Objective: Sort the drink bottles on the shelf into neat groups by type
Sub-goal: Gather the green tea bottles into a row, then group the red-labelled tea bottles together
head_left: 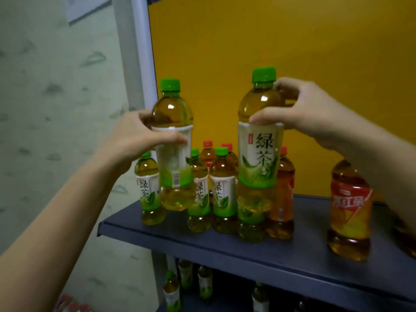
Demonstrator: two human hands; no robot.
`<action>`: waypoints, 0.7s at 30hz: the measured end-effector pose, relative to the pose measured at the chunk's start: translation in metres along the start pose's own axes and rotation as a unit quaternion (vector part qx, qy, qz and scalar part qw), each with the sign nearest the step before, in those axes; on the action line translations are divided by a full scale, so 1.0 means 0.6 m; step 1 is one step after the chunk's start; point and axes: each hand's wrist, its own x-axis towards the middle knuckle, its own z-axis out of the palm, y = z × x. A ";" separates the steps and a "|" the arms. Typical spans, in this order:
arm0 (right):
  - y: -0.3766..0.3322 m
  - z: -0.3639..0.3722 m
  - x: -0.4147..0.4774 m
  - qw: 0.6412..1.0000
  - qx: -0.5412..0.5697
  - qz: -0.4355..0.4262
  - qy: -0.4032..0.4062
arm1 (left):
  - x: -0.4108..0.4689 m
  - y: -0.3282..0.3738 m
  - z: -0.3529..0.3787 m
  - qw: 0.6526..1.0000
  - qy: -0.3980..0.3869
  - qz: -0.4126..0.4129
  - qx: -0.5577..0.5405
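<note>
My left hand (pixel 137 136) grips a green-capped green tea bottle (pixel 174 154) around its upper label, holding it in the air above the shelf's left end. My right hand (pixel 301 111) grips a second green tea bottle (pixel 258 140) at its shoulder, also lifted above the shelf. Behind and below them, three green tea bottles (pixel 221 192) stand in a cluster on the dark blue shelf (pixel 247 251). Red-capped red tea bottles (pixel 282 194) stand behind and to the right of the cluster. Another red tea bottle (pixel 350 212) stands apart at the right, its top hidden by my right forearm.
A yellow back panel (pixel 270 41) rises behind the shelf. A grey-white post (pixel 137 64) and a pale wall bound the left side. Several more green tea bottles (pixel 173 291) stand on a lower shelf below the front edge.
</note>
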 end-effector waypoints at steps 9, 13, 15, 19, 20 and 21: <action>0.053 0.164 -0.019 0.996 -0.066 0.047 -0.031 | -0.025 -0.176 -0.030 0.998 0.015 -0.052 -0.033; 0.059 0.220 -0.005 0.992 -0.120 0.009 -0.032 | -0.029 -0.228 -0.040 0.996 0.059 -0.051 -0.047; 0.061 0.250 0.006 0.990 -0.135 -0.006 -0.034 | -0.033 -0.250 -0.050 0.995 0.080 -0.044 -0.045; 0.058 0.305 0.028 0.993 -0.109 -0.011 -0.037 | -0.028 -0.287 -0.082 0.991 0.112 -0.056 -0.048; 0.055 0.316 0.033 0.993 -0.108 -0.010 -0.038 | -0.024 -0.296 -0.090 0.990 0.114 -0.062 -0.046; 0.053 0.328 0.037 0.993 -0.111 -0.010 -0.037 | -0.018 -0.305 -0.098 0.990 0.117 -0.066 -0.046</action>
